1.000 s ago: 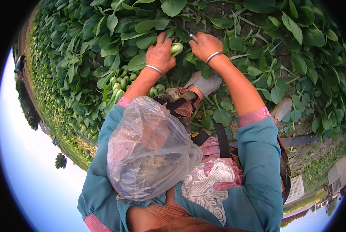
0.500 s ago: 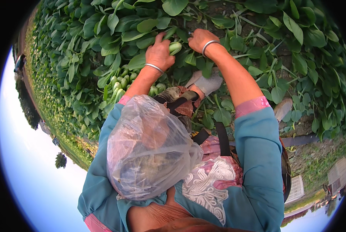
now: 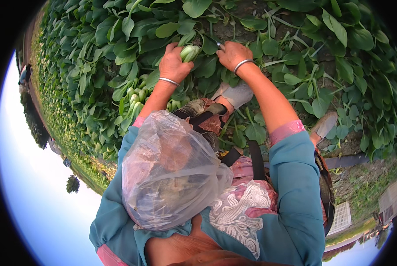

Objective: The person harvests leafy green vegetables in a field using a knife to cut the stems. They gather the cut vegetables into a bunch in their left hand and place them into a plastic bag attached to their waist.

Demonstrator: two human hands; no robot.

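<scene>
My left hand (image 3: 174, 64) grips the pale green base of a leafy vegetable plant (image 3: 190, 52) growing in the bed. Just to its right, my right hand (image 3: 232, 54) is closed around a small blade or tool (image 3: 219, 45) whose tip pokes out toward the plant's stem. Both wrists wear thin silver bangles. A pile of cut vegetables with pale stalks (image 3: 134, 99) lies to the left of my left forearm. My feet in grey shoes (image 3: 238, 94) stand among the leaves below my hands.
Dense green leafy plants (image 3: 96, 53) fill the bed all around. A crumpled clear plastic bag (image 3: 169, 170) hangs at my chest. Black straps (image 3: 256, 159) cross my patterned top. Bare soil and a dark hose or strip (image 3: 353, 159) lie at the right.
Both hands have shifted slightly up and right along the bed; my left hand stays on the plant's base, and my right hand has drawn closer to the stem.
</scene>
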